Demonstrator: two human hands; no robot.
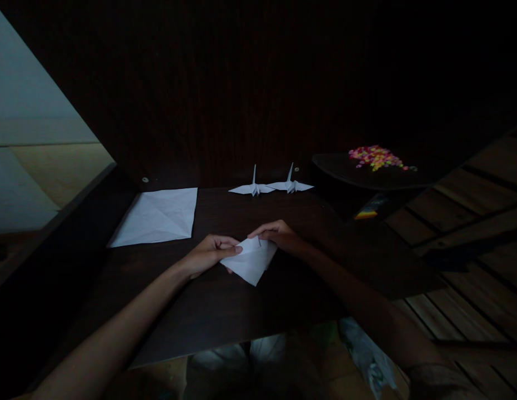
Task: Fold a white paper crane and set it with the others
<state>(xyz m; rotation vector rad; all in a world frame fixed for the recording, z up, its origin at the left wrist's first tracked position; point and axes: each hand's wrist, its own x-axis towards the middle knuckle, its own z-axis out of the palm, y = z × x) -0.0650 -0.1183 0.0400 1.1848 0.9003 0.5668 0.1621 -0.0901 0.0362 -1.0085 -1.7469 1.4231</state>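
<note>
White folded paper [250,265]: between both hands, over dark tabletop [191,316]; contact with it unclear. Left hand [208,254] at paper's left corner, pinching, thumb on top, fingers partly hidden under. Right hand [281,235] at paper's upper right edge, gripping it, fingertips on upper face, thumb hidden. One paper corner points toward the person; long axis hard to call, right hand covers part. Two white paper cranes [290,186] beyond the paper, side by side, wings meeting, necks up. Creased white sheet [160,216] flat, left of and beyond the paper. Corner shelf [331,165] right of and beyond the paper, bearing pile of small multicolored pieces [375,158]. Yellow-marked item [366,214] below shelf, print too dim to read.
</note>
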